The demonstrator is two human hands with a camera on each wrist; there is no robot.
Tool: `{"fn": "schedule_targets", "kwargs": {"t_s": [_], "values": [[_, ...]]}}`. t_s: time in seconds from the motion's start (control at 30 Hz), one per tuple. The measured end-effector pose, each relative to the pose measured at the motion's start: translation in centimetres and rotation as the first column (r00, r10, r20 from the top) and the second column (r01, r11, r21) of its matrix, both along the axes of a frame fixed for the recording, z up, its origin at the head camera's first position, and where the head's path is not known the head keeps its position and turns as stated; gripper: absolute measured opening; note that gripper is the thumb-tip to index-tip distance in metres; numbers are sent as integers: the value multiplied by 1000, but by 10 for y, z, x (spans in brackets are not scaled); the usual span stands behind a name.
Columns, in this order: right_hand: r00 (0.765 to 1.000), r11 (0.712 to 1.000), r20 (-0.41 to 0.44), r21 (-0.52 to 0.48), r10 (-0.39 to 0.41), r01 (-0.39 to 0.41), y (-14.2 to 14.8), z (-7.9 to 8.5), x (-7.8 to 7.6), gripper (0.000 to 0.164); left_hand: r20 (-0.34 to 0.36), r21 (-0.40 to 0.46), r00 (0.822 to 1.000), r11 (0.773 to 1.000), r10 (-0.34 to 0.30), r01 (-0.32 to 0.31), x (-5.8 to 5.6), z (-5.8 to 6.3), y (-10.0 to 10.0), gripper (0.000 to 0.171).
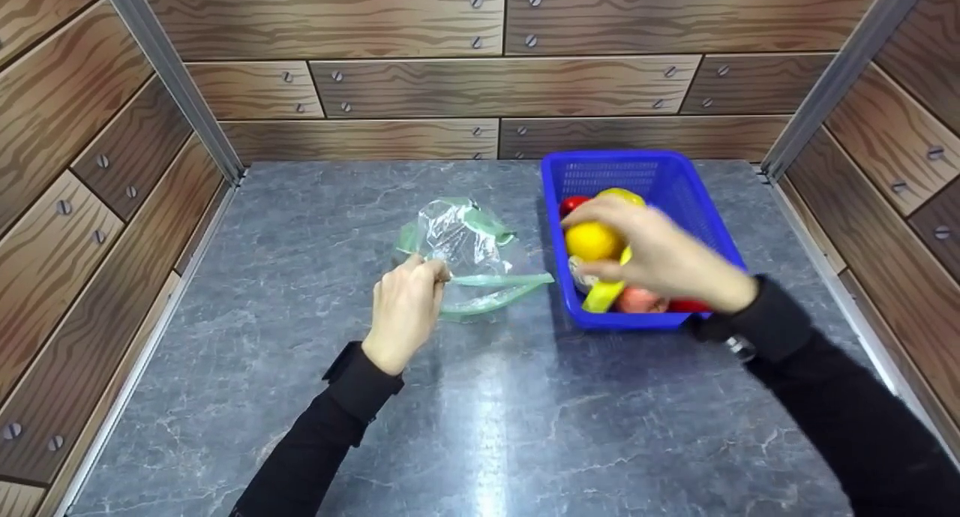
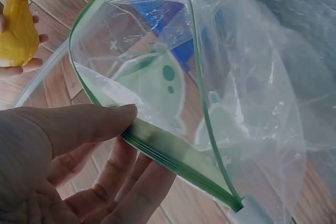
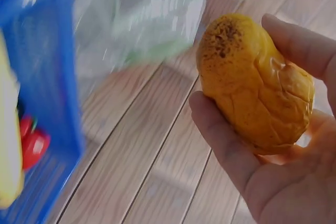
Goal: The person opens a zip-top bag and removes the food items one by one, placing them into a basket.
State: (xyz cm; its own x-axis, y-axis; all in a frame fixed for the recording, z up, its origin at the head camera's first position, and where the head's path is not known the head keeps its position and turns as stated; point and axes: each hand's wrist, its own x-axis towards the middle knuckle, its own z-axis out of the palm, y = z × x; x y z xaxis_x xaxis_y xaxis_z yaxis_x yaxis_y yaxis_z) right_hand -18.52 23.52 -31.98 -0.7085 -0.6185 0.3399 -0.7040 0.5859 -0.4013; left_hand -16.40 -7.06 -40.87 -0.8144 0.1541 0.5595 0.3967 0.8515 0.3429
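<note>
My left hand (image 1: 405,307) pinches the green-edged rim of a clear zip bag (image 1: 459,239) on the table. In the left wrist view the zip bag (image 2: 257,77) gapes open, with green printed shapes on its side; thumb and fingers grip one edge of the mouth. Over the blue basket (image 1: 718,224) at the right, my right hand (image 1: 667,258) holds a wrinkled yellow fruit (image 1: 592,241). The right wrist view shows this yellow fruit (image 3: 252,82), elongated and brown-speckled at one end, between thumb and fingers. Its exact kind I cannot tell.
Inside the basket are a red item (image 1: 574,204), another yellow fruit (image 1: 624,196), a long yellow piece (image 1: 602,297) and a pinkish round fruit (image 1: 640,301). Wood-patterned walls (image 1: 405,18) enclose the grey marbled table (image 1: 300,224) at the back and sides.
</note>
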Motion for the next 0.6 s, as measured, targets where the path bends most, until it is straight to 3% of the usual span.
{"fn": "schedule_targets", "kwargs": {"t_s": [0.13,0.3,0.5,0.6], "values": [[986,987,31,-5,-161,162,33,1,-24,54,12,4,1000,1000,20,-20,-3,-7,-2,11],[944,947,68,16,-323,322,71,-10,-51,53,22,3,999,999,36,-36,-9,-15,-4,11],[887,897,139,52,-441,439,108,-30,-77,55,17,18,998,998,55,-55,-13,-19,-4,12],[872,888,173,127,-458,441,119,-42,-88,57,31,18,998,998,59,-60,-14,-20,-3,12]]}}
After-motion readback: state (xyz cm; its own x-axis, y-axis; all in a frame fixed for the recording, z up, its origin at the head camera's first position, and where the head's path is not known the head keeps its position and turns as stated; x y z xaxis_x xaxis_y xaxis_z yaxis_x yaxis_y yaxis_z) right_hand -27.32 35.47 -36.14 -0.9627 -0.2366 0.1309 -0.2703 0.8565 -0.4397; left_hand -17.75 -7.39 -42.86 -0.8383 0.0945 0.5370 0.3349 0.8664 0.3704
